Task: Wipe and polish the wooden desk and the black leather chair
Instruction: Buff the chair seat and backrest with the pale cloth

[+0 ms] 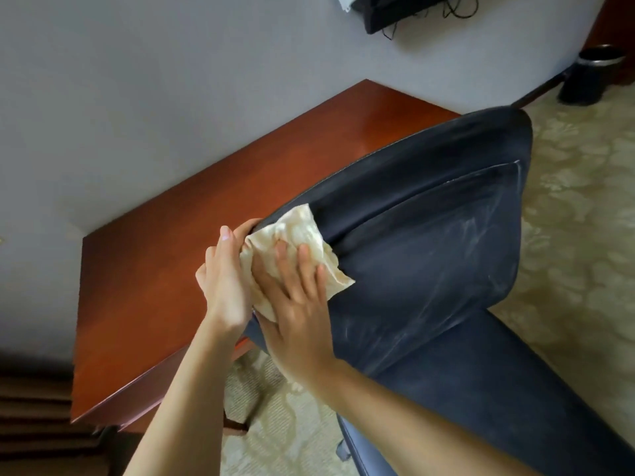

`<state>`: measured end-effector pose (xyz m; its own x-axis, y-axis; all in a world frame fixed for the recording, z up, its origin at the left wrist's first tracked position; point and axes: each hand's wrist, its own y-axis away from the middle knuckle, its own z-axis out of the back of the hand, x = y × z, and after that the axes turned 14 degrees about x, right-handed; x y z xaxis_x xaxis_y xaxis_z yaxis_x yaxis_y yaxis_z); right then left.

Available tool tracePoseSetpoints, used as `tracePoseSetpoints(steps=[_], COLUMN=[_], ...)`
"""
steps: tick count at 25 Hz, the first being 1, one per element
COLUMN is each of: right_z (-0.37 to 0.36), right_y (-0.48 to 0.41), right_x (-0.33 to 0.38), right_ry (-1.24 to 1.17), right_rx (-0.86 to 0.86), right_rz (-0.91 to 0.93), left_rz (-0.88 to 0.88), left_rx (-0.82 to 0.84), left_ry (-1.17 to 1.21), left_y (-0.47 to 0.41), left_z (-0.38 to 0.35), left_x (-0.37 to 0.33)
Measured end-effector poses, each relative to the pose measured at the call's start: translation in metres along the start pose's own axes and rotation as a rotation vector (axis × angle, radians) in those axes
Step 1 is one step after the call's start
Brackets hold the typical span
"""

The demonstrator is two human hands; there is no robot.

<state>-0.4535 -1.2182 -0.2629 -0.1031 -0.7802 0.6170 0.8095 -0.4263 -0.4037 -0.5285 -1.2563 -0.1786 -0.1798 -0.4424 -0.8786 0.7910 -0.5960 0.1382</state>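
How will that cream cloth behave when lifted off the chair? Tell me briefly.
Probably floppy: the cloth is creased and drapes over the edge of the chair. Likely light: it bunches under the right hand pressing it. It may slide on smooth leather; the left hand grips the chair edge beside it.

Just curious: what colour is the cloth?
Cloth: cream with yellowish patches, seen in the head view.

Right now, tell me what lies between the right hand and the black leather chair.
In the head view, a cream cloth lies between the right hand and the black leather chair; its straight fingers press it against the leather.
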Motion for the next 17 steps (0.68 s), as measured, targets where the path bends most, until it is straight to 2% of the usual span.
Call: tracePoseSetpoints(steps=[4, 7, 11, 13, 17], right_z=[0.014, 0.038, 0.11, 0.145, 0.19], right_y=[-0.002, -0.024, -0.079, -0.096, -0.11], right_x=[-0.036, -0.056, -0.081, -0.101, -0.138], right_ry=[0.299, 0.438, 0.56, 0.479, 0.248], right_rx=[0.02, -0.018, -0.163, -0.197, -0.159], right_rz=[0.11, 0.099, -0.243, -0.362, -0.644], left_rz=[-0.026, -0.018, 0.033, 0.0, -0.07], left_rx=[-0.093, -0.134, -0.117, -0.123, -0.146], left_ry=[-0.003, -0.041, -0.04, -0.117, -0.155], left_y=[0.008, 0.012, 0.008, 0.008, 0.011], left_z=[-0.007, -0.013, -0.014, -0.014, -0.013], left_x=[-0.005, -0.013, -0.017, -0.014, -0.018])
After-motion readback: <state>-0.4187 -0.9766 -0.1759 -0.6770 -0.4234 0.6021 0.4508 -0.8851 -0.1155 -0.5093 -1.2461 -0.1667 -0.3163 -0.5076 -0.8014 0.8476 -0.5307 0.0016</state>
